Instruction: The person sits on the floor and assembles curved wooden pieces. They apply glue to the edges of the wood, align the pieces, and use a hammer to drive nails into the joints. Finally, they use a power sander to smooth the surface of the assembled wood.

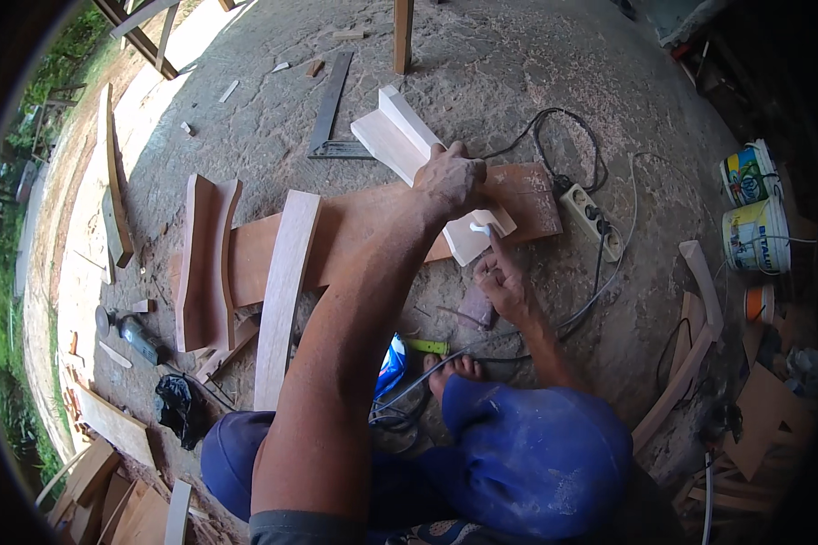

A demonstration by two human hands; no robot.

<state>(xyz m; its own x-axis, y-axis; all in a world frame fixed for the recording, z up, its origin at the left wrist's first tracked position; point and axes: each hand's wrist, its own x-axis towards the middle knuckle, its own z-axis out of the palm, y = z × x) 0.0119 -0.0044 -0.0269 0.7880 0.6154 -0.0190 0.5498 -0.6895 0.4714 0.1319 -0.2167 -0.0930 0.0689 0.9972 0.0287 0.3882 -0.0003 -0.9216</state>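
Observation:
My left hand (450, 177) is closed over the middle of a pale wooden piece (393, 136) made of two lengths meeting at an angle. It holds the piece slantwise across a reddish wooden plank (529, 193) on the floor. At the piece's near end, a white smear like glue (480, 227) shows on the wood. My right hand (504, 283) points its index finger at that smear, the fingertip touching it. The other fingers of this hand curl loosely, with no tool visible in them.
A curved pale board (286, 291) and a trough-shaped wooden piece (207, 263) lie across the plank's left part. A metal square (332, 109) rests beyond it. Right of the plank are a white power strip (593, 221) and cables. A grinder (141, 341) lies left; buckets (754, 232) stand far right.

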